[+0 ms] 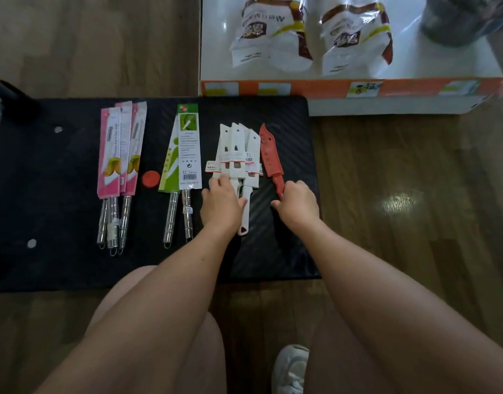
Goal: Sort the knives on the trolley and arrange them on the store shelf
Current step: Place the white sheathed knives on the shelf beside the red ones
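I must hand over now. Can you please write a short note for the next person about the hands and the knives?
Left hand: on the handles of the white knives, grip unclear.
Right hand: grips the handle of the red knife.
Pink-pack knives and green-pack knives lie grouped on the trolley.
Done: four groups by type.
Left: all knives to the shelf.

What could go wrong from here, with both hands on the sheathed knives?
The red knife lies close to the right edge of the trolley; the right hand gripping its handle could knock it off. The white knives overlap in a loose fan; lifting them by the handles with the left hand might let one slide free or shed its sheath.
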The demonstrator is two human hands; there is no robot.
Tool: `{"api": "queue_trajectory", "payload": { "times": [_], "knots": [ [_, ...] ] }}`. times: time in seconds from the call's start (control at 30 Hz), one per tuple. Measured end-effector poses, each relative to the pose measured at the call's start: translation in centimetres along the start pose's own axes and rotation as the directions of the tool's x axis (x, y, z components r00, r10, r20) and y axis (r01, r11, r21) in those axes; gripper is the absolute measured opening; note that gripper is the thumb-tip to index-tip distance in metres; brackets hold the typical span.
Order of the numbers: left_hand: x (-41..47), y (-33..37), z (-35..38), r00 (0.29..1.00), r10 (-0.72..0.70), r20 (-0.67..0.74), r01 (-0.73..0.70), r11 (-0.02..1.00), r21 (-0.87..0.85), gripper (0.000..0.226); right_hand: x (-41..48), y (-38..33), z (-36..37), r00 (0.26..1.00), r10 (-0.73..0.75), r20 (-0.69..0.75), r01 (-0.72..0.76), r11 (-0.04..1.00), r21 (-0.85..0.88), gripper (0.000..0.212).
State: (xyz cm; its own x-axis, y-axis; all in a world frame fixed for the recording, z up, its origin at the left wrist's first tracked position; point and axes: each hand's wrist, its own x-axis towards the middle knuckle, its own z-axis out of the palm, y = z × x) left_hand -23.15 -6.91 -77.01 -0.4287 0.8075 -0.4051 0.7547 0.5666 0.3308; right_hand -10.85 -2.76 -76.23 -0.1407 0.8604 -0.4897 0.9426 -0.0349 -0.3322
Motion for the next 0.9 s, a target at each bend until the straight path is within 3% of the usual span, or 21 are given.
{"api": "queue_trajectory", "payload": {
  "times": [0.2,0.5,0.7,0.9],
  "knots": [
    [0.6,-0.3,0.2,0.998,0.026,-0.057,-0.026,1.0,0.0,0.046,1.1,0.4,0.2,0.999,0.002,-0.046,-0.002,1.0,0.01,0.017],
    [1.1,-1.1,-0.2,0.991,-0.038,-0.132,0.011,0.98,-0.2,0.028,1.7,0.3,-0.2,0.994,0.096,-0.043,-0.089,0.986,0.138,0.011],
    [0.9,-1.1,-0.3,0.985,-0.091,-0.148,0.045,0.956,-0.291,0.017,1.7,-0.1,-0.6,0.985,0.164,0.049,-0.171,0.935,0.31,0.014],
    [0.4,0.1,-1.3,0.977,-0.086,-0.194,0.0,0.913,-0.407,0.015,0.7,-1.2,-1.0,0.984,0.176,0.03,-0.172,0.889,0.425,0.012]
  ]
}}
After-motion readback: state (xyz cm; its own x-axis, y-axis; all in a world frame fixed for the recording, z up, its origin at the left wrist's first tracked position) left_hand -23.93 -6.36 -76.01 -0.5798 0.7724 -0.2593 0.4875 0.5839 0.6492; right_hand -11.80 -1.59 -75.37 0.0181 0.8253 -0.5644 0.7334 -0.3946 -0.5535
